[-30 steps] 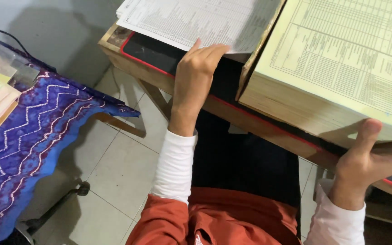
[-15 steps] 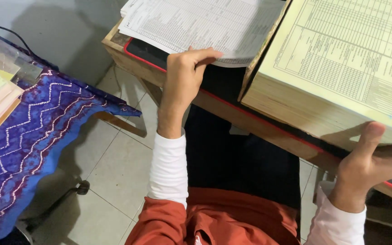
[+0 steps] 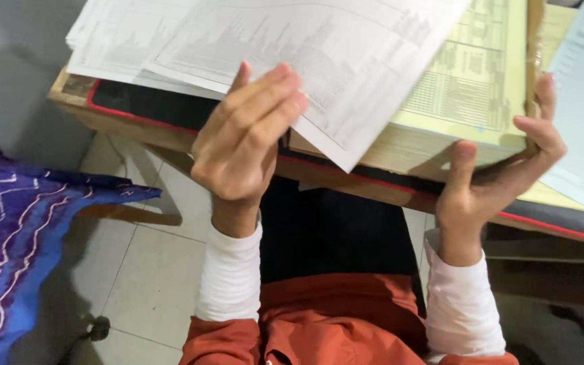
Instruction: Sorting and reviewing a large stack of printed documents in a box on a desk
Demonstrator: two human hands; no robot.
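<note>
At the centre of the frame the left hand point(image 3: 245, 145) lifts a white printed sheet point(image 3: 319, 61), its fingers point(image 3: 265, 101) held together and flat under the paper's lower edge. Right of centre, the right hand point(image 3: 495, 182) cups the near corner of a thick yellow paper stack point(image 3: 468, 88), thumb up against its side, fingers wrapped around the right edge. Both lie on the wooden tabletop point(image 3: 136, 125) across the upper frame. A blue patterned cloth point(image 3: 15, 223) hangs at lower left.
</note>
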